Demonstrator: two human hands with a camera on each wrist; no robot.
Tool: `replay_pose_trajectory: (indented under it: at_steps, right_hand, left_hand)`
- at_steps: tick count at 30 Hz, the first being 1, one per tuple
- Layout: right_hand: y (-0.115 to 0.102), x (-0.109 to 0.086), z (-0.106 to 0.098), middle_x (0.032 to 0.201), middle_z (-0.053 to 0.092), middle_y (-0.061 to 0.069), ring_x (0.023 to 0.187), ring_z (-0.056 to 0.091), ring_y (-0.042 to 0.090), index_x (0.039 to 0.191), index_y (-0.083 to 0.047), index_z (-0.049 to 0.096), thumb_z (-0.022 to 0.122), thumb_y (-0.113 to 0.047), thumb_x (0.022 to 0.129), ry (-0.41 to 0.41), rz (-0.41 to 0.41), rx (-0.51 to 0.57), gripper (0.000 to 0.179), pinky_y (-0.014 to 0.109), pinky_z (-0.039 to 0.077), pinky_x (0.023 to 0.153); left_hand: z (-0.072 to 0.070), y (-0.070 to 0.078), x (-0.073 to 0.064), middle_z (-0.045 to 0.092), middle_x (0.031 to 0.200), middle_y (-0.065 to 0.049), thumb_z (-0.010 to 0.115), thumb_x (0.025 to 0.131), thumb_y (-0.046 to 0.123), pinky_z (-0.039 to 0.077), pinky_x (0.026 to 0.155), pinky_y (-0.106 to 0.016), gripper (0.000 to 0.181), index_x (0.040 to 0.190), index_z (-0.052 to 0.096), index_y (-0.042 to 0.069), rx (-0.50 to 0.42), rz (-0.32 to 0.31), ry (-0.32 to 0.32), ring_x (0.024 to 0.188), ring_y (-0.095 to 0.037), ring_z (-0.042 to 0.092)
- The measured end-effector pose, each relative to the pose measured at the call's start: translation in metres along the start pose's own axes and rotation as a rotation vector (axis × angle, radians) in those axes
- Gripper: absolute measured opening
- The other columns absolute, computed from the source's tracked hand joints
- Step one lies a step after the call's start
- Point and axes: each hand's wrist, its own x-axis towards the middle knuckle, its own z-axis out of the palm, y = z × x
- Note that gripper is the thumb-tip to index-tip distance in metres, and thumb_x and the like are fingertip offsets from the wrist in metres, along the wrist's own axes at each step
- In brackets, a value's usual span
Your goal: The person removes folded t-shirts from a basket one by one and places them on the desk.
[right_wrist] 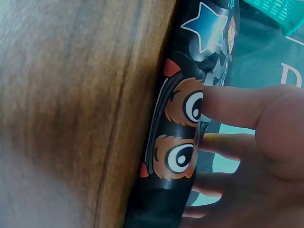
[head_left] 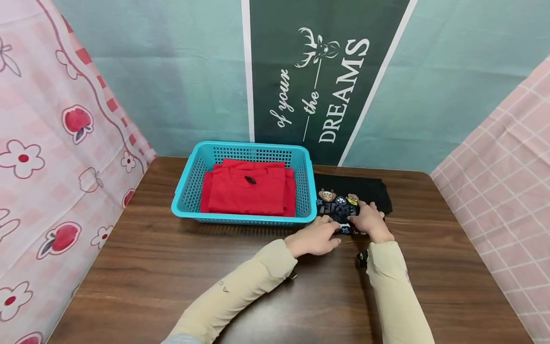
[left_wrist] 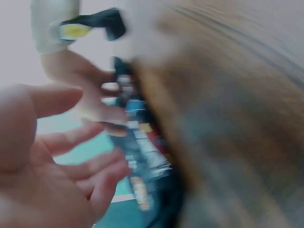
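Observation:
A folded black cloth with cartoon prints lies on the table just right of the basket, with plain black fabric spread behind it. My right hand rests on its right part, fingers spread; in the right wrist view the thumb and fingertips touch its top, beside brown cartoon eyes and a blue star. At the near left edge is my left hand, its fingers loosely extended over the print's border. The left wrist view is blurred, showing that hand's palm and relaxed fingers beside the cloth.
A turquoise plastic basket stands left of the cloth against the back wall. Folded red T-shirts lie inside it. Brown wooden tabletop extends in front, with patterned curtains on both sides.

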Motion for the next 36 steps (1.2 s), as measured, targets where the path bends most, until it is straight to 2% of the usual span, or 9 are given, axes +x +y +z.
replay_pose_trajectory:
  at_steps: [4, 8, 13, 17, 20, 23, 28, 33, 36]
  right_hand:
    - [-0.002, -0.001, 0.0, 0.136, 0.034, 0.043, 0.125, 0.03, 0.057, 0.14, 0.017, 0.031, 0.059, -0.019, 0.091, 0.017, -0.009, -0.007, 0.067, 0.066, 0.023, 0.1]
    - [-0.007, -0.003, -0.003, 0.138, 0.034, 0.042, 0.127, 0.03, 0.057, 0.137, 0.015, 0.038, 0.058, -0.015, 0.091, 0.094, -0.055, 0.064, 0.059, 0.067, 0.022, 0.104]
    - [-0.035, -0.004, -0.011, 0.131, 0.05, 0.031, 0.122, 0.044, 0.046, 0.129, 0.005, 0.055, 0.054, -0.012, 0.094, 0.414, -0.14, 0.365, 0.039, 0.058, 0.034, 0.102]
    - [-0.073, -0.009, -0.023, 0.124, 0.059, 0.018, 0.108, 0.056, 0.029, 0.125, -0.003, 0.059, 0.054, -0.016, 0.097, 0.533, -0.203, 0.624, 0.032, 0.039, 0.044, 0.093]
    - [-0.107, -0.018, -0.029, 0.124, 0.059, 0.018, 0.095, 0.062, 0.01, 0.126, 0.001, 0.056, 0.053, -0.011, 0.097, 0.433, -0.297, 0.784, 0.031, 0.024, 0.051, 0.088]
    - [-0.133, -0.018, -0.024, 0.124, 0.058, 0.022, 0.09, 0.063, 0.007, 0.127, 0.005, 0.052, 0.053, -0.009, 0.097, 0.297, -0.391, 0.844, 0.033, 0.02, 0.055, 0.082]
    - [-0.156, -0.006, 0.001, 0.127, 0.058, 0.017, 0.108, 0.061, 0.03, 0.131, -0.002, 0.051, 0.051, -0.013, 0.098, 0.156, -0.427, 0.716, 0.035, 0.039, 0.054, 0.092]
    - [-0.174, 0.0, 0.017, 0.132, 0.055, 0.016, 0.119, 0.054, 0.033, 0.137, -0.003, 0.045, 0.051, -0.017, 0.098, 0.057, -0.358, 0.569, 0.042, 0.048, 0.046, 0.101]
    - [-0.181, 0.003, 0.021, 0.141, 0.047, 0.018, 0.126, 0.048, 0.035, 0.143, -0.001, 0.037, 0.052, -0.019, 0.098, -0.014, -0.303, 0.481, 0.05, 0.051, 0.042, 0.104]
  left_hand:
    - [-0.029, -0.001, -0.023, 0.062, 0.127, -0.003, 0.053, 0.099, 0.026, 0.046, 0.093, -0.018, 0.035, 0.129, 0.059, 0.011, -0.202, 0.096, 0.043, 0.112, -0.01, 0.059]
    - [-0.062, -0.016, -0.055, 0.064, 0.12, -0.004, 0.057, 0.097, 0.022, 0.05, 0.082, -0.019, 0.031, 0.126, 0.062, 0.01, -0.391, 0.09, 0.182, 0.097, -0.009, 0.064]
    - [-0.101, -0.061, -0.097, 0.055, 0.128, -0.009, 0.06, 0.095, 0.02, 0.052, 0.088, -0.035, 0.036, 0.129, 0.058, 0.009, -0.464, -0.112, 0.475, 0.109, -0.019, 0.058]
    - [-0.12, -0.105, -0.123, 0.051, 0.135, -0.009, 0.058, 0.096, 0.025, 0.051, 0.092, -0.045, 0.04, 0.133, 0.053, 0.011, -0.486, -0.331, 0.575, 0.118, -0.027, 0.053]
    - [-0.128, -0.132, -0.137, 0.047, 0.14, -0.011, 0.055, 0.097, 0.027, 0.048, 0.097, -0.049, 0.044, 0.137, 0.047, 0.011, -0.478, -0.447, 0.57, 0.124, -0.03, 0.049]
    - [-0.13, -0.15, -0.143, 0.043, 0.143, -0.014, 0.054, 0.097, 0.027, 0.044, 0.101, -0.052, 0.05, 0.141, 0.041, 0.008, -0.469, -0.522, 0.532, 0.129, -0.034, 0.043]
    - [-0.12, -0.172, -0.138, 0.038, 0.145, -0.02, 0.053, 0.098, 0.028, 0.042, 0.103, -0.053, 0.057, 0.145, 0.033, 0.004, -0.438, -0.626, 0.448, 0.131, -0.036, 0.038]
    - [-0.111, -0.187, -0.133, 0.036, 0.147, -0.022, 0.053, 0.097, 0.03, 0.039, 0.106, -0.053, 0.063, 0.146, 0.028, 0.001, -0.388, -0.718, 0.358, 0.133, -0.039, 0.035]
    - [-0.111, -0.191, -0.132, 0.033, 0.149, -0.021, 0.055, 0.096, 0.03, 0.038, 0.108, -0.054, 0.067, 0.148, 0.024, 0.002, -0.431, -0.748, 0.317, 0.134, -0.039, 0.034]
